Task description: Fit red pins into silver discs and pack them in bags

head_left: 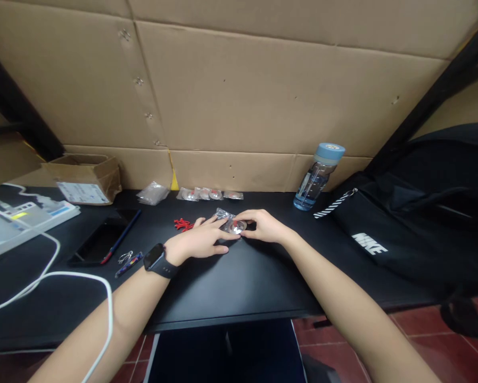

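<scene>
i find the right grip (266,226) closed, thumb and fingers pinching the edge of a round silver piece (236,229). the left grip (201,239) is spread, its fingers at the piece's left and near sides. the piece sits between both, over the middle of the tabletop (231,287); i cannot tell whether it rests on the surface. a crumpled clear wrapper (223,213) adjoins its far side. red cords (182,224) lie beside the left grip. along the cardboard wall (239,106) i note a row of wrapped round pieces (214,194), clear bags (154,193) to their left, and a blue-capped bottle (314,178) well to the right.
</scene>
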Tool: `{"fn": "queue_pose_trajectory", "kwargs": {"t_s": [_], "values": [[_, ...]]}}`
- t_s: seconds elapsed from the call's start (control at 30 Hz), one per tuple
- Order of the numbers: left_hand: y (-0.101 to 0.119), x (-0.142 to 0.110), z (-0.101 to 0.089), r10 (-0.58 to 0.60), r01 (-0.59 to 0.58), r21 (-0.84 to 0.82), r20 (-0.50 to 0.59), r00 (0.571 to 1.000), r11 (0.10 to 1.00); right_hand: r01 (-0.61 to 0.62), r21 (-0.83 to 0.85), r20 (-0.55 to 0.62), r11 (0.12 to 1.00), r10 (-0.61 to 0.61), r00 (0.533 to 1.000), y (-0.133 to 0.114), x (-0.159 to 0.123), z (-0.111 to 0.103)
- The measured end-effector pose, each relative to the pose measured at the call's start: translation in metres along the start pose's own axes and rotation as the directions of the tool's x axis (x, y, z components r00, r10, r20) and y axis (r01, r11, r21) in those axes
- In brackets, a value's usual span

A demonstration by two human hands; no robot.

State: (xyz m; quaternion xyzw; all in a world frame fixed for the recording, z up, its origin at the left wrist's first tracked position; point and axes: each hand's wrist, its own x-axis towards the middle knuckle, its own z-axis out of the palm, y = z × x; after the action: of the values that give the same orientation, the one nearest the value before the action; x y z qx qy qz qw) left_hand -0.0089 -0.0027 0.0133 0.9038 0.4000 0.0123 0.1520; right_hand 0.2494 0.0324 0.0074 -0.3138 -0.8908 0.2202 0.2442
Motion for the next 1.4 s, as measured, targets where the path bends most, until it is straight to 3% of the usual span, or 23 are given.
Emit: {"fn": "queue_pose_trajectory", "kwargs": {"t_s": [0.13,0.27,0.53,0.67,0.9,1.13,1.4], "values": [[0.001,0.0,-0.001,-0.005,0.005,-0.005,0.017,1.0,1.0,0.083,-0.048,0.068,0.995,-0.08,0.994,-0.01,0.001,0.0],[0.001,0.002,-0.001,0.004,-0.004,-0.002,0.037,0.999,1.0,0.047,-0.075,0.104,0.996,-0.039,0.994,-0.017,0.003,-0.002],[0.004,0.003,-0.001,0.03,-0.03,-0.005,0.062,0.998,1.0,0.137,-0.092,0.204,0.986,-0.115,0.972,-0.013,-0.001,-0.014],[0.004,0.002,0.0,0.025,-0.026,0.016,0.067,0.997,1.0,0.124,-0.079,0.155,0.989,-0.111,0.982,-0.009,-0.002,-0.013],[0.003,0.002,0.002,0.015,-0.015,0.002,0.053,0.999,1.0,-0.011,-0.16,-0.022,0.987,0.008,1.0,-0.007,0.005,0.002],[0.006,-0.003,-0.006,-0.019,0.017,0.026,0.085,0.996,1.0,-0.039,-0.131,0.013,0.991,0.041,0.999,-0.004,0.001,0.0],[0.01,-0.004,-0.002,-0.019,0.017,0.066,0.031,0.999,0.998,-0.141,-0.236,-0.148,0.961,0.108,0.983,-0.008,0.005,0.012]]}}
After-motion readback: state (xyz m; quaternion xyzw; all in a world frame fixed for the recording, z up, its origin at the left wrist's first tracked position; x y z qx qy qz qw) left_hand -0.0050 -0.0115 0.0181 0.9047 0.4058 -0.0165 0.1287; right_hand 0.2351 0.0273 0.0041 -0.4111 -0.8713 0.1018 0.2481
